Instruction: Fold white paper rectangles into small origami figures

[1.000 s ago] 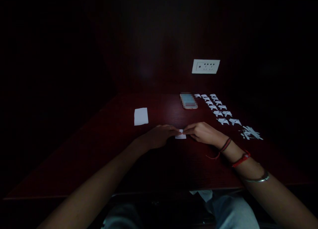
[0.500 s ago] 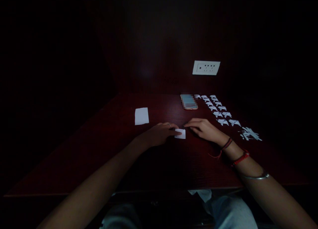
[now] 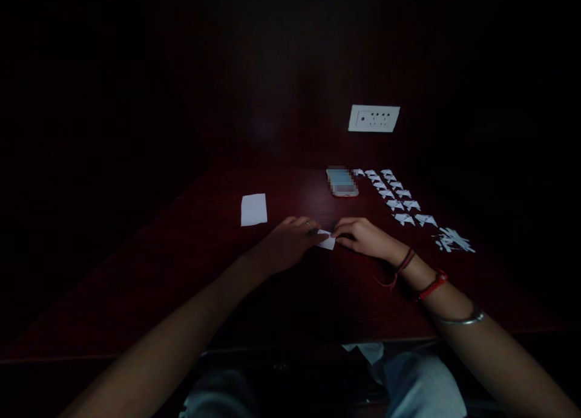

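Together, the left hand and the right hand meet at the middle of the dark red table, with their fingertips pinched narrow on the two ends of a small white paper. The paper lies low on the wood between them, one corner tilted up. The right wrist carries a dark cord band, a red bracelet and a silver bangle. Left of the hands and a little farther back lies a blank paper sheet. Behind the right hand rests a phone, and beside it are two rows of folded paper pieces, which end in a loose pile of scraps. A white socket plate sits on the dark wall behind.
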